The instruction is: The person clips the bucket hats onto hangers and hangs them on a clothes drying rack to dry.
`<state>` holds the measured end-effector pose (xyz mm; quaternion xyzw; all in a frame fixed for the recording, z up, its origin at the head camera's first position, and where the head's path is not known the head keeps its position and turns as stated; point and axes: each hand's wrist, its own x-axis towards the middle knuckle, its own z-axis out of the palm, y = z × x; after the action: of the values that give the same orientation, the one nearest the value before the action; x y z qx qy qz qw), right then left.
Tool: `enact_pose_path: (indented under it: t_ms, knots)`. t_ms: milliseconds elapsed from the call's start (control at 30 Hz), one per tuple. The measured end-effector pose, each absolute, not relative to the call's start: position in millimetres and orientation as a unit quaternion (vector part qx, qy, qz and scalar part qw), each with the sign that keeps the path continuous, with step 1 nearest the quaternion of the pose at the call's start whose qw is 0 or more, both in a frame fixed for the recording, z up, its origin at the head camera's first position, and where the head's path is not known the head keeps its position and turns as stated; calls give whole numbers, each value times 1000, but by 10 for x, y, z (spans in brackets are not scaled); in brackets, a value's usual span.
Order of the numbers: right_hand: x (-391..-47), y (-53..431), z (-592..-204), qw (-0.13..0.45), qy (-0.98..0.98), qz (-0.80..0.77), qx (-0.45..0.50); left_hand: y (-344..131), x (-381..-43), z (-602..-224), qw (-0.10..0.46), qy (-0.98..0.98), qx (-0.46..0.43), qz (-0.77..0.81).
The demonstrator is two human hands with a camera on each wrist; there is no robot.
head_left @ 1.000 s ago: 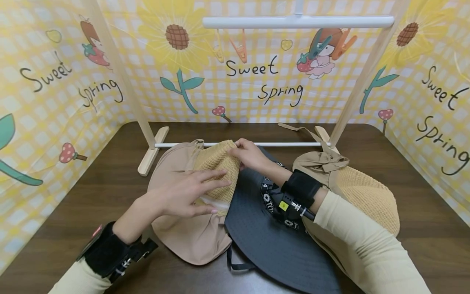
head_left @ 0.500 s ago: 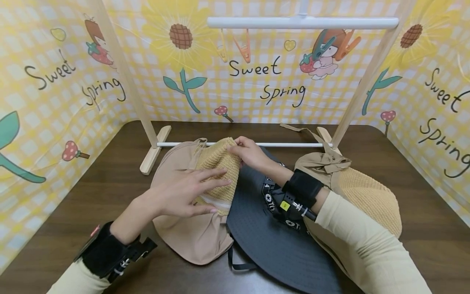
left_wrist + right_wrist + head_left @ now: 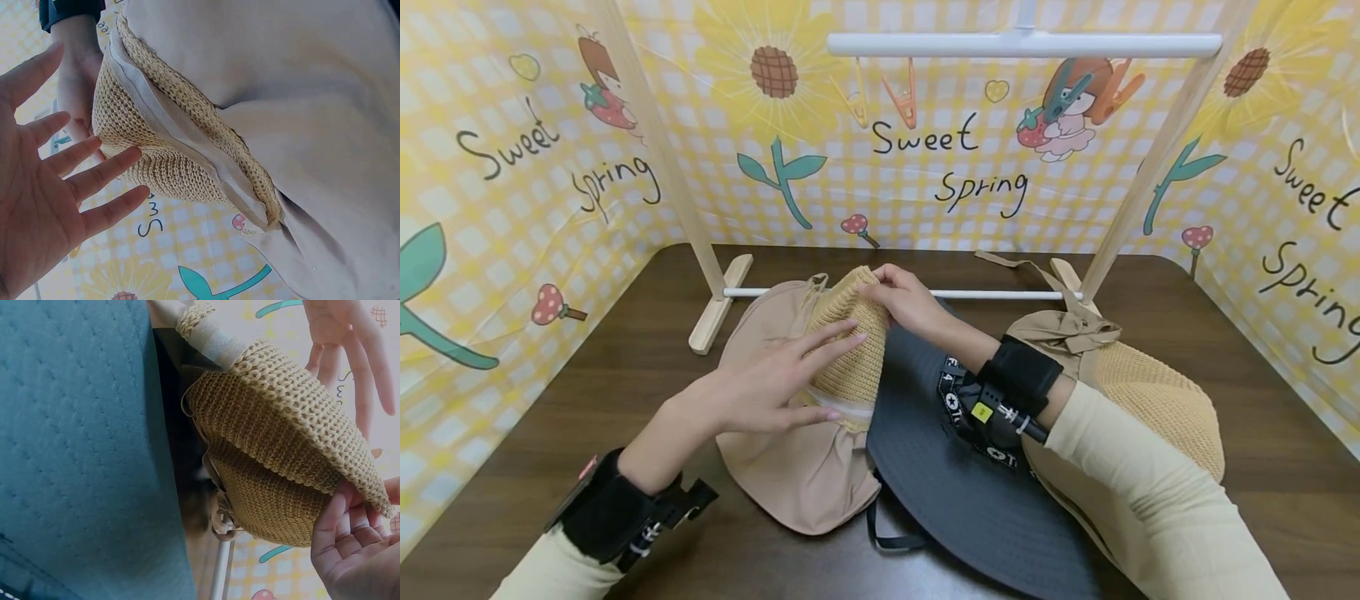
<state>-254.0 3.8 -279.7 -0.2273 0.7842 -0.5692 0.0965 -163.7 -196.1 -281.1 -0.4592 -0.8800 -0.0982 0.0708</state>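
Observation:
A sun hat (image 3: 808, 492) with a pinkish-beige cloth brim and a straw-coloured knitted crown (image 3: 854, 358) lies at the left of the table. My right hand (image 3: 913, 307) pinches the crown's far edge between thumb and fingers, lifting the knit into a fold, as the right wrist view shows from beside the knitted fabric (image 3: 275, 437). Palm toward the crown, my left hand (image 3: 760, 379) spreads its straight fingers over its near side. The left wrist view has those fingers (image 3: 103, 178) in front of the knit, with a pale band (image 3: 187, 137) inside its opening.
A dark wide-brimmed hat (image 3: 925, 492) lies beside the beige one, under my right forearm. Further right is another tan hat (image 3: 1157, 400) with a tied bow. Behind stands a wooden rack with a white lower bar (image 3: 992, 294) and a top bar (image 3: 1022, 44) bearing several clothespins.
My right hand has raised the crown's edge slightly, so the knit stands taller. The left hand has shifted a little up and left along it.

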Motion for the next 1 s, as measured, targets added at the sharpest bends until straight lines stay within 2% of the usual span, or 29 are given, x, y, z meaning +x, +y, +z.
enact_pose_path:
  t_ms: [400, 633, 1000]
  knots:
    - [-2563, -97, -2647, 92, 793, -560, -221, -2005, -1804, -2666, 87, -877, -457, -118]
    - [-2602, -175, -2585, 81, 794, -556, -233, -2044, -1931, -2561, 150, -876, -451, -85]
    - [-2622, -278, -2425, 88, 774, -586, -222, -2104, -2041, -2397, 140, -883, -428, -134]
